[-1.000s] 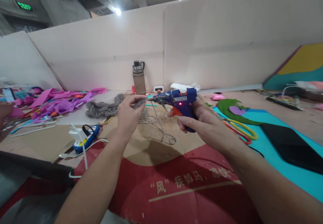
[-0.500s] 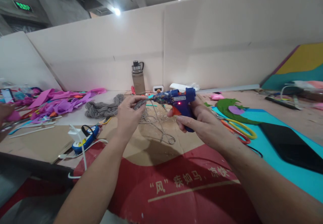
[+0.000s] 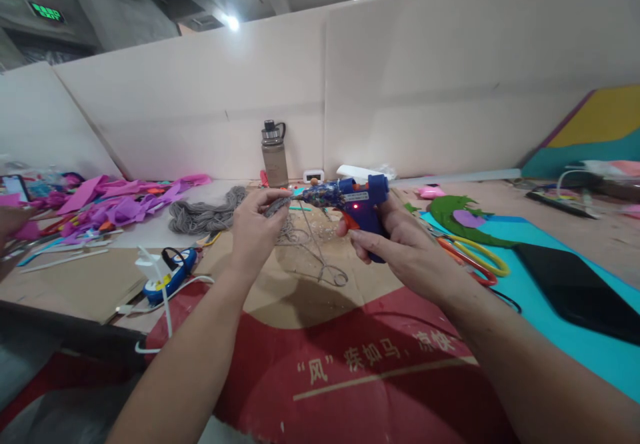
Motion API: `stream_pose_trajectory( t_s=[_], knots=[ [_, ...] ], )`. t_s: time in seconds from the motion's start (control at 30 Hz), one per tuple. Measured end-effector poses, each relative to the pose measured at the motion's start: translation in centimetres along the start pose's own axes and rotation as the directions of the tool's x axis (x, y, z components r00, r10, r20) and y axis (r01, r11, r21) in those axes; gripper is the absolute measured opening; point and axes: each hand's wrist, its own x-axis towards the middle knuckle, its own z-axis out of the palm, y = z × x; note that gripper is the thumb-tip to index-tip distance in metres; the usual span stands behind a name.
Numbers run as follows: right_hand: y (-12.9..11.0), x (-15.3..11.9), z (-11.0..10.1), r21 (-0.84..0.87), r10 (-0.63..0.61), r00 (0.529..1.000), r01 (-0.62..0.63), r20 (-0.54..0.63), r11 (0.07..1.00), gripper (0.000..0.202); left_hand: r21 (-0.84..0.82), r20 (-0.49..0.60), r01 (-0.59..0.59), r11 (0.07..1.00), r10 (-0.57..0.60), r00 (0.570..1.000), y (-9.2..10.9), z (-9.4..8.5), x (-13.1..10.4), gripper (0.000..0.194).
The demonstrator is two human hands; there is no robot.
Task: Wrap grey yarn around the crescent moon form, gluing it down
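Observation:
My right hand [image 3: 400,237] is wrapped round the handle of a blue glue gun [image 3: 369,214] with an orange trigger and a lit red light. Its glue-crusted nozzle points left and meets the grey yarn at my left fingertips. In a pinch, my left hand [image 3: 257,224] holds a grey yarn piece [image 3: 278,208], partly hidden by the fingers. A loose strand of yarn [image 3: 323,267] trails down from there and curls on the brown cardboard [image 3: 280,297]. Behind my left hand lies a skein of grey yarn [image 3: 200,214].
A water bottle [image 3: 274,157] stands against the white partition [image 3: 200,111]. Scissors [image 3: 477,257], a black phone-like slab [image 3: 575,291] and green felt [image 3: 445,214] lie to the right. Left are a blue power strip [image 3: 170,277], purple scraps [image 3: 120,207] and part of another person's arm [image 3: 13,231].
Both hands, the glue gun and the yarn stay almost where they were. At the left edge, the other person's hand has shifted slightly.

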Motion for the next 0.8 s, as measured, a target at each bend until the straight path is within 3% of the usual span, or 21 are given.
stream_pose_trajectory(
  t_s=[0.27,0.8],
  knots=[
    [0.05,0.01,0.09,-0.016,0.002,1.000,-0.002,-0.002,1.000,0.037,0.049,0.011,-0.024,0.999,0.024,1.000,0.14,-0.13,-0.09,0.018],
    [-0.12,-0.01,0.13,-0.137,0.027,0.999,-0.024,0.021,0.990,0.044,0.024,0.005,0.010,1.000,-0.010,1.000,0.36,-0.16,-0.12,0.018]
  ],
)
